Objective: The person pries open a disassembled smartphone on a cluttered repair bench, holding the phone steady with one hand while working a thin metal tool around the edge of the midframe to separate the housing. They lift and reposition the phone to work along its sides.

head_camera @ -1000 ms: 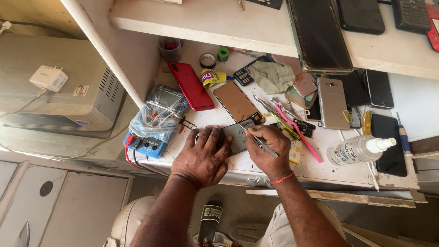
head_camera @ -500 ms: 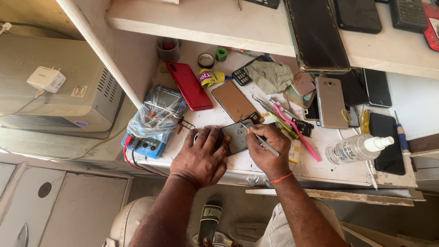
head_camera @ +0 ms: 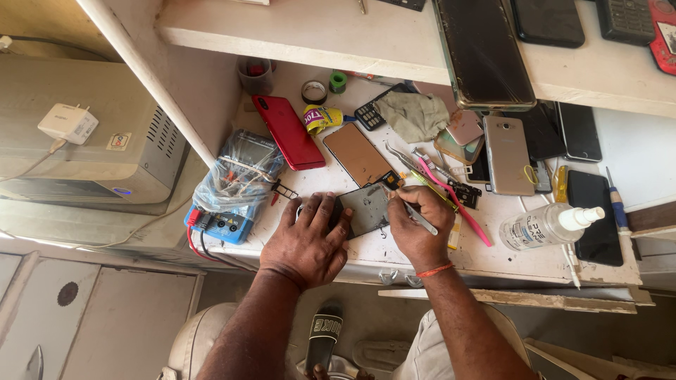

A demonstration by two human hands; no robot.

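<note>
Grey and scuffed, the opened phone point(head_camera: 366, 209) lies flat on the white worktop point(head_camera: 493, 253), near its front edge. Your left hand point(head_camera: 306, 243) lies on the phone's left side, fingers point(head_camera: 325, 211) spread and pressing it down, gripping nothing. Your right hand point(head_camera: 417, 226) is at the phone's right edge, fingers closed around a thin metal tool point(head_camera: 420, 219) whose tip meets the phone's upper right corner. Just beyond the phone lies a brown phone back point(head_camera: 359, 153), and farther left of that a red phone point(head_camera: 288, 131). Left of the phone sits a blue multimeter point(head_camera: 222, 222) in a plastic bag. Well to the phone's right lies a clear spray bottle point(head_camera: 546, 225).
</note>
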